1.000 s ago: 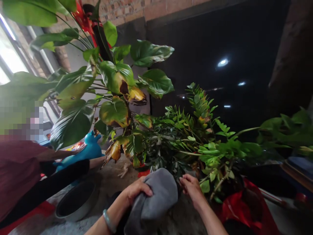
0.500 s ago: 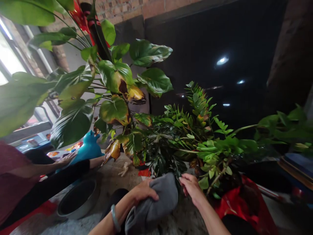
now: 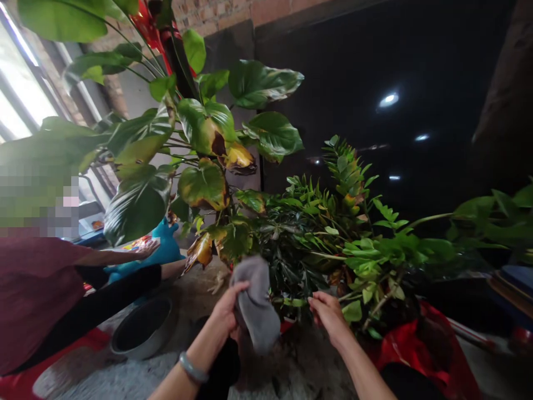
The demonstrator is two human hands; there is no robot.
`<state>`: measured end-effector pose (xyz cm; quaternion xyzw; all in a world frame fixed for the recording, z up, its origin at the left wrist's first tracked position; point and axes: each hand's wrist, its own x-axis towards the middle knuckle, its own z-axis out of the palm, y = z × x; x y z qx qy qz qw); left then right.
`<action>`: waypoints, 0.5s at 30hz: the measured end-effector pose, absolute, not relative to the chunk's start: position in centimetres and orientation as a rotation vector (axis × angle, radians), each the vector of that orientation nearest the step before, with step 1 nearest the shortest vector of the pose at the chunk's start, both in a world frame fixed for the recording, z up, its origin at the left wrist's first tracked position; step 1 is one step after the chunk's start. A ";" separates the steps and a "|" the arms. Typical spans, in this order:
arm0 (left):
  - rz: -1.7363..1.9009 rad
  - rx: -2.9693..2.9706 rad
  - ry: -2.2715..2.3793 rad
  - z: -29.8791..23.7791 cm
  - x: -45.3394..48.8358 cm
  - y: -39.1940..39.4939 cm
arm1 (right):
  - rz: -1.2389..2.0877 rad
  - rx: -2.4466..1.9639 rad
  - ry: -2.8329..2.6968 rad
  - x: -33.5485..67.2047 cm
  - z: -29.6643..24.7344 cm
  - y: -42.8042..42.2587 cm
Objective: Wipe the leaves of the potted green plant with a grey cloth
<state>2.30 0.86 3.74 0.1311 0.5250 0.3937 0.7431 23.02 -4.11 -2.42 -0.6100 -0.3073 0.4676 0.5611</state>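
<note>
A: What is the largest structure?
B: A tall broad-leaved plant (image 3: 204, 186), its lower leaves partly yellow and brown; to its right sits a lower foliage clump (image 3: 289, 272) of dark green leaves.

A: And the containers?
B: At right, red wrapping (image 3: 397, 344) lies below leafy stems; what it encloses is too shadowed to tell. At left, a gray basin (image 3: 156, 345) stands on the floor, dark inside; any contents are indistinct.

A: What does the left hand (image 3: 227, 311) hold?
B: A gray cloth (image 3: 258, 311), clasped at its left side and hanging before the clump, between the hands. It should prove light, soft and limp; a bunched grip near the middle would steady it best.

A: And the right hand (image 3: 327, 316)?
B: Apart from the left, its thumb and finger appear pinched at the tip of a narrow green leaf (image 3: 291, 303). Such a blade likely bends readily and tears if pulled; support beneath its middle seems safest.
</note>
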 end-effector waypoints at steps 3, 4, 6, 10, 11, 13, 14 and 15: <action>0.610 0.298 1.235 3.1 1.8 -2.1 | 1.098 -1.429 -0.728 23.1 -2.3 -4.4; 0.597 0.316 1.206 3.8 1.2 -2.5 | 1.097 -1.425 -0.727 23.2 -2.3 -4.5; 0.684 0.364 1.149 6.1 0.0 -2.0 | 1.099 -1.420 -0.724 23.3 -2.2 -4.6; 1.116 0.461 1.029 9.7 -0.1 2.1 | 1.109 -1.429 -0.721 23.2 -2.2 -4.2; 1.155 0.475 1.035 9.6 0.6 2.9 | 1.111 -1.435 -0.721 23.0 -2.2 -4.1; 1.052 0.482 1.131 7.9 2.4 3.4 | 1.112 -1.451 -0.723 22.7 -2.3 -4.0; 0.946 0.474 1.184 6.6 3.3 3.1 | 1.111 -1.461 -0.725 22.6 -2.3 -4.0; 0.868 0.468 1.212 5.1 4.1 2.5 | 1.111 -1.470 -0.728 22.5 -2.3 -4.0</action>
